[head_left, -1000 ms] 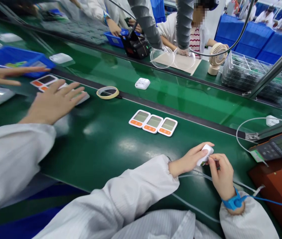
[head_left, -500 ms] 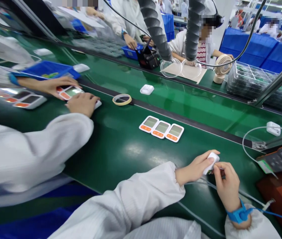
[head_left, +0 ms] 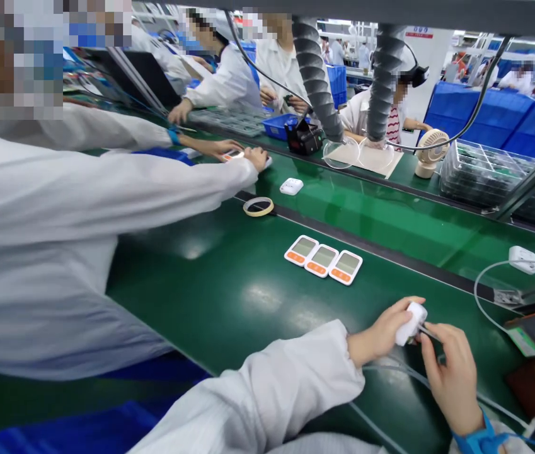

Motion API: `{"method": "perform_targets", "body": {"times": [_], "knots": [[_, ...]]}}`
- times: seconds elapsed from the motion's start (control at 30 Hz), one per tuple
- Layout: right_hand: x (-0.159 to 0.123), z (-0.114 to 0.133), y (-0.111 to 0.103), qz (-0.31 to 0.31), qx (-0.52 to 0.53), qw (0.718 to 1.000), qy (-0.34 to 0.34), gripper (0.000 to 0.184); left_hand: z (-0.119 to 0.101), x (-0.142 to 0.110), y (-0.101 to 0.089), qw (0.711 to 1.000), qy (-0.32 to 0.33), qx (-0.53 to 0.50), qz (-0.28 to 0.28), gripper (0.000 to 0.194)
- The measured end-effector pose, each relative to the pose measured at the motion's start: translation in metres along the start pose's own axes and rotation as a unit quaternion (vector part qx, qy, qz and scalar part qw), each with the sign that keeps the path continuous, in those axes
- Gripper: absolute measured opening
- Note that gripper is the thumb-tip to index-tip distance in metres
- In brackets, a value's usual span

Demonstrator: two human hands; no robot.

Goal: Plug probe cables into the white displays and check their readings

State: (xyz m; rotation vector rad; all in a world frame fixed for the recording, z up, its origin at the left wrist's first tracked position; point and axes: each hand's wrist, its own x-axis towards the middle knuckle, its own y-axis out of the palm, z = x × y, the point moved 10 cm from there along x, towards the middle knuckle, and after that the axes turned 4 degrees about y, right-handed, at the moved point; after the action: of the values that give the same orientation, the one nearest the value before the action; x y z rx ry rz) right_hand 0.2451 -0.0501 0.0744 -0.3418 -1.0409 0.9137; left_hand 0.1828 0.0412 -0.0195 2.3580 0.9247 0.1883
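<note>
Green desk (head_left: 229, 296) with three display units (head_left: 322, 260) laid in a row, faces up
Left hand (head_left: 383, 333) pinched a small white device (head_left: 411, 323) just above the near edge, steadying it; right hand (head_left: 451, 378) pinched a thin probe against its end

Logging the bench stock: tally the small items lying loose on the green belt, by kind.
White display units with orange buttons: 3
White square plastic casings: 1
Beige tape rolls: 1
Total: 5
The white casing gripped by the left hand, right hand beside it, is not counted.
</note>
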Motion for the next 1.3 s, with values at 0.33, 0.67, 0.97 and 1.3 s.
{"method": "perform_targets", "body": {"times": [0.33,0.67,0.97,1.3], "knots": [[-0.016,-0.023,0.035,0.143,0.068,0.980,0.119,0.060,-0.012,0.007,-0.021,0.996,0.038,0.047,-0.069,0.104],[-0.017,-0.053,0.024,0.065,0.091,0.967,0.228,0.050,-0.007,0.000,0.008,0.980,-0.051,0.123,0.148,0.091],[-0.018,-0.055,0.026,0.077,0.105,0.964,0.233,0.051,-0.006,0.000,0.007,0.982,-0.037,0.118,0.143,0.087],[-0.021,-0.058,0.032,0.102,0.136,0.947,0.273,0.056,-0.004,0.002,0.005,0.979,-0.036,0.133,0.147,0.088]]}}
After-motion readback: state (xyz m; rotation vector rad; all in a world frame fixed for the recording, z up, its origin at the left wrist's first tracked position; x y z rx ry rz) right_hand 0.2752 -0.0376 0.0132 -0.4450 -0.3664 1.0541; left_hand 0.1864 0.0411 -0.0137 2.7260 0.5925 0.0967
